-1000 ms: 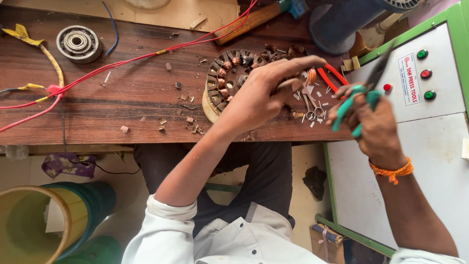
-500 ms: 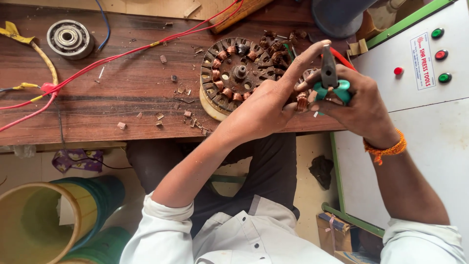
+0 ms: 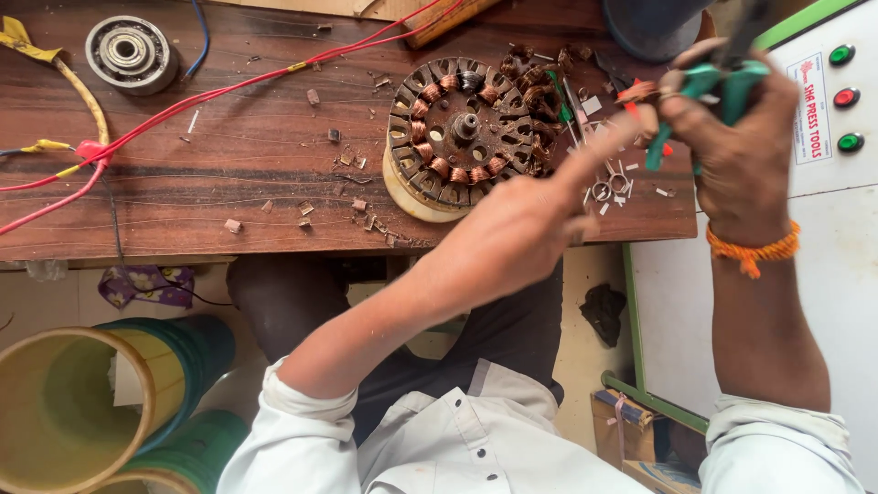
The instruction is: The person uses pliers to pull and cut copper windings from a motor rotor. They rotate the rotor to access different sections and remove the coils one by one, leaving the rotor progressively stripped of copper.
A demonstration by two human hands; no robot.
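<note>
**Head view: hands beside stator**

We see the right hand (image 3: pixel 745 146) clenched on green-handled pliers (image 3: pixel 722 87). Our left hand (image 3: pixel 530 224) points an extended finger toward them, holding nothing we can discern. The copper-wound stator (image 3: pixel 462 133) rests on the wooden bench (image 3: pixel 229 155), just left.

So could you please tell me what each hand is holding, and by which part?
The right hand grips green-handled pliers by the handles. The left hand holds nothing clearly visible.
</note>
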